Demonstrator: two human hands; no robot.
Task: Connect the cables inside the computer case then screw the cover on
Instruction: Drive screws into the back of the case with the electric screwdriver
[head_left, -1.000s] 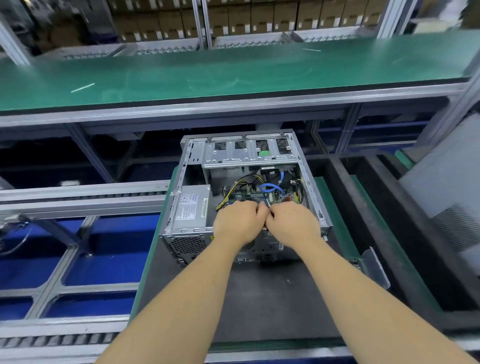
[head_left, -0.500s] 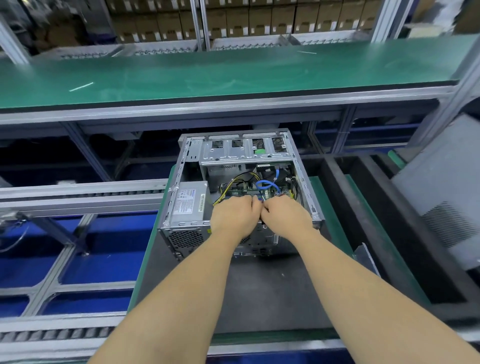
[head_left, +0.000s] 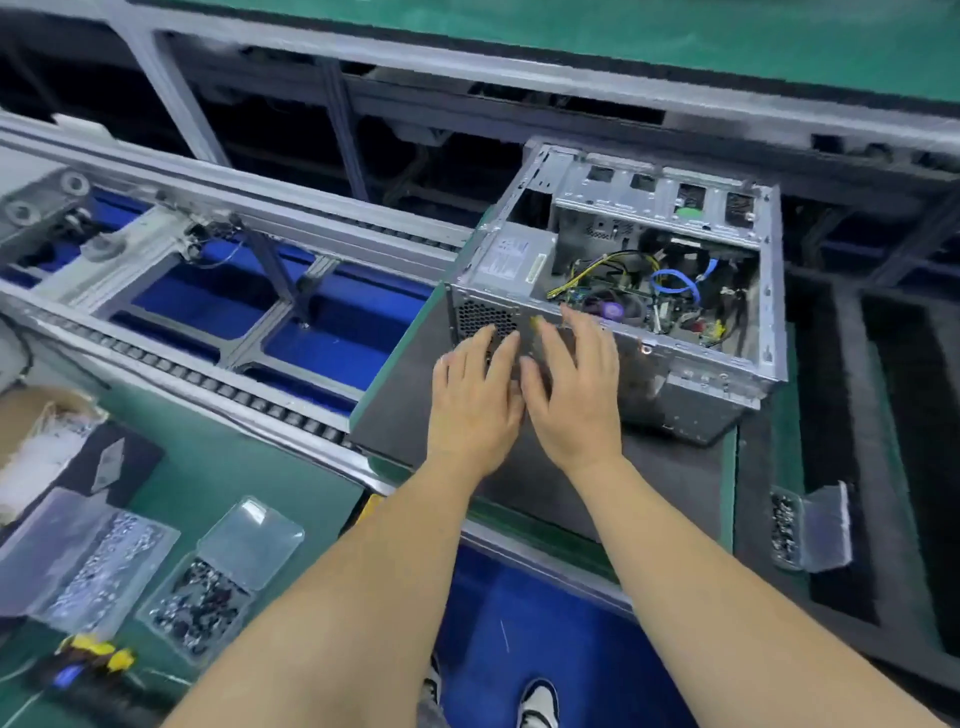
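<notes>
The open metal computer case (head_left: 727, 374) lies on its side on a dark mat (head_left: 410, 410). Blue cables (head_left: 672, 283) and yellow-black wires (head_left: 582, 275) show inside over the motherboard, beside the grey power supply (head_left: 511, 260). My left hand (head_left: 475, 395) and my right hand (head_left: 576, 389) hover side by side in front of the case's near wall, fingers straight and spread, holding nothing. No cover panel can be made out.
Clear boxes of silver screws (head_left: 98, 561) and dark screws (head_left: 200, 605) sit on the green bench at lower left, with a yellow-handled tool (head_left: 98, 652) below them. A roller conveyor (head_left: 208, 291) runs left of the case. Another small screw box (head_left: 810, 527) lies on the right.
Both hands came out of the case and let go of the cables; they now hang open in front of it. The view swung down and to the left.
</notes>
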